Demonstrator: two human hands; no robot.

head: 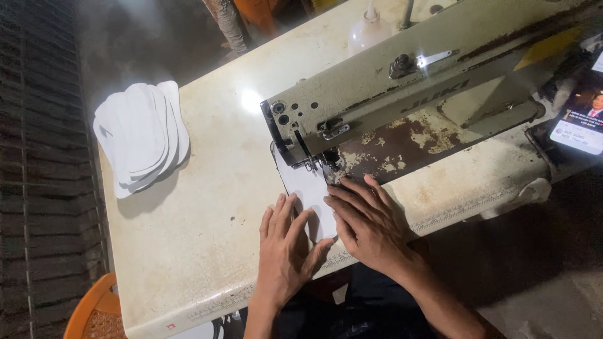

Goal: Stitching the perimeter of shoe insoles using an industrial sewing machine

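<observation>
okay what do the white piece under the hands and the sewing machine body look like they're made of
White piece: probably fabric or a thin nonwoven sheet, matte; it lies flat and limp under the left hand and right hand. The exact material can't be told.
Sewing machine body: looks like painted metal, cream finish; the paint is chipped, with brown rusty patches showing.

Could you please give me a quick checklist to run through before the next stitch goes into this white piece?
1. Left hand flat on the white piece: ok.
2. Right hand flat beside it, holding the piece down: ok.
3. Piece reaches under the sewing machine head: ok.
4. Fingertips clear of the needle: cannot tell, needle area too dark.
5. Stack of white pieces lies apart on the table: ok.
</observation>
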